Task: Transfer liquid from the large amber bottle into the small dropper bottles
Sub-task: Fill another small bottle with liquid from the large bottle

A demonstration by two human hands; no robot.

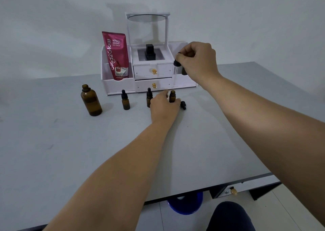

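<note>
Head view. The right hand (197, 60) is raised in front of the right end of the white organiser (109, 84), fingertips pinched together on the black bulb of a dropper (176, 66). The dropper's clear tube hangs straight down, tip above and behind the open small bottle (172, 97). Can't tell if the tube holds liquid.

The left hand (164, 106) rests on the table (211, 134), fingers and thumb curled round the base of the open small bottle, steadying it. A loose cap (183, 105) lies just to the right of it. Two capped dropper bottles (126, 101) stand to its left. The large amber bottle (91, 102) is further left, well apart, upright and uncapped. A pink pouch (116, 55) stands in the organiser.

Handling, as a judgement:
- **Dropper:** the tube looks thin, light and brittle. Hold it only at the bulb or collar, and squeeze softly.
- **Open small bottle:** light and tippy, with a narrow mouth. Grip it low.
- **Large amber bottle:** heavier, smooth glass, likely slippery. Take it round the body.
</note>
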